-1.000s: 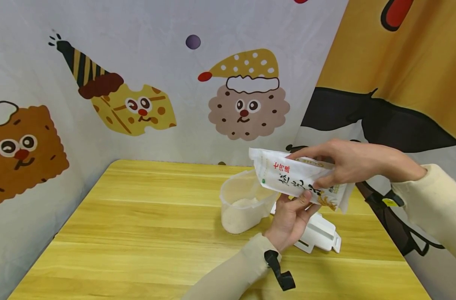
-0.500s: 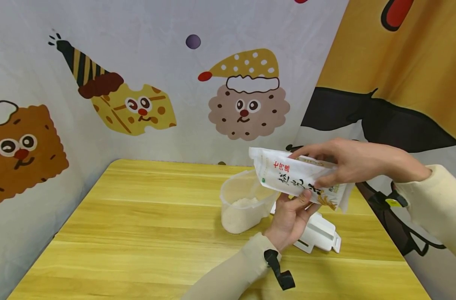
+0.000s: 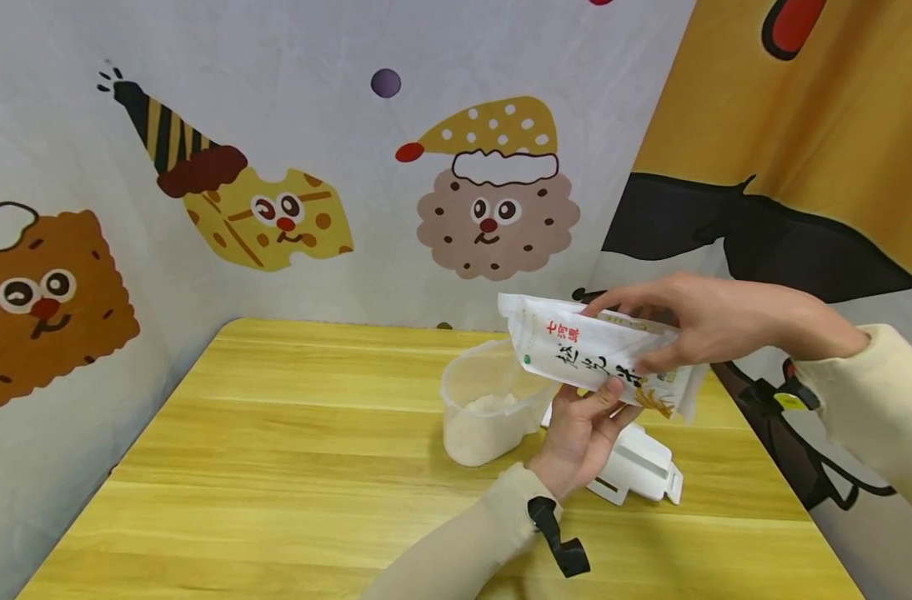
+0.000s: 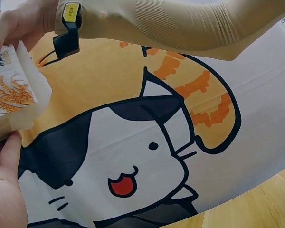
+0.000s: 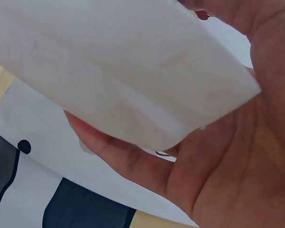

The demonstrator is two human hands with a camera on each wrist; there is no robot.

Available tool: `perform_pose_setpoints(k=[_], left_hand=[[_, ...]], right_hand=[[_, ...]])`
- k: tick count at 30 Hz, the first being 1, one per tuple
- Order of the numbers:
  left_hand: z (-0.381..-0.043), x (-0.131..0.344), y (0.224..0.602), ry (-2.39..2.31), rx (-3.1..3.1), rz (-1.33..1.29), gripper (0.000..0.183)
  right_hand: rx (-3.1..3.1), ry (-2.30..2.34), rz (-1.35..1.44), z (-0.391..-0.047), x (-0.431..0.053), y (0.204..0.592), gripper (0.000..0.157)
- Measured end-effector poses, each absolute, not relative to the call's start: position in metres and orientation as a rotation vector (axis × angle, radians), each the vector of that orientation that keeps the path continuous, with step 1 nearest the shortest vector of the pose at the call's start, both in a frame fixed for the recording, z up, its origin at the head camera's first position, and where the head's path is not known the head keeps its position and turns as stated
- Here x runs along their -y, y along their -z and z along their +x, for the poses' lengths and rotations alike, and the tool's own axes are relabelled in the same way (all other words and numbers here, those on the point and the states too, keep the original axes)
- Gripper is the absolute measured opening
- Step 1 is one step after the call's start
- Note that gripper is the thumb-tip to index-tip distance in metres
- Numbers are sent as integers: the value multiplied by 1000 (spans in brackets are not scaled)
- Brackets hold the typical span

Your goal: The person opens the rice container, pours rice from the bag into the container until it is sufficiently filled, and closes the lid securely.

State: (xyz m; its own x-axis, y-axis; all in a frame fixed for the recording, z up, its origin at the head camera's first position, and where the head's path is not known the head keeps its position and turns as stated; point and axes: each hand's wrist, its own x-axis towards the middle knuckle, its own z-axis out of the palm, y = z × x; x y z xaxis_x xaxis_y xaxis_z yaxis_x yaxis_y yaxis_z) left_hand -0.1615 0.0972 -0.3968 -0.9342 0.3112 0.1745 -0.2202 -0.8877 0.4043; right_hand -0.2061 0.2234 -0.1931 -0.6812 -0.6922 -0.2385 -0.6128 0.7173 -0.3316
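Observation:
A white bag of rice [image 3: 553, 346] with red and black lettering lies tilted in the air, its left end lower-lipped over a clear plastic container [image 3: 456, 387]. White rice [image 3: 486, 417] fills the lower part of that container. My right hand [image 3: 726, 317] grips the bag from above at its right part, thumb in front and fingers on the top side. From below, my left hand [image 3: 579, 433] holds the bag's underside, thumb on the front. In the right wrist view the pale end of the bag [image 5: 133, 80] covers some of the fingers.
A white plastic lid-like piece [image 3: 639, 467] lies on the wooden table [image 3: 276, 467], partly hidden behind my left hand. Behind the table hangs a cartoon-printed cloth [image 3: 313, 108], and another printed cloth [image 3: 839, 167] hangs at the right.
My right hand has shifted slightly to the right along the bag. The bag, the container and my left hand stay nearly in place.

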Motion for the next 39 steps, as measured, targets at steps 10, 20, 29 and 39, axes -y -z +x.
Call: perform_pose_setpoints(k=[10,20,29,39], left_hand=[[-162,-98,397,-2777,-559,360,34],[-161,-98,397,-2778,-561,364,33],[-162,-98,397,-2777,-571,384,33],[-163,-98,400,-2773,-614,439,35]], right_hand=[[-2556,340,-1002,-209,-223,194,67],[-2538,360,-988,-209,-222,194,66],[-2537,371,-992,-209,-222,195,65],[-2534,358,-978,-208,-219,193,65]])
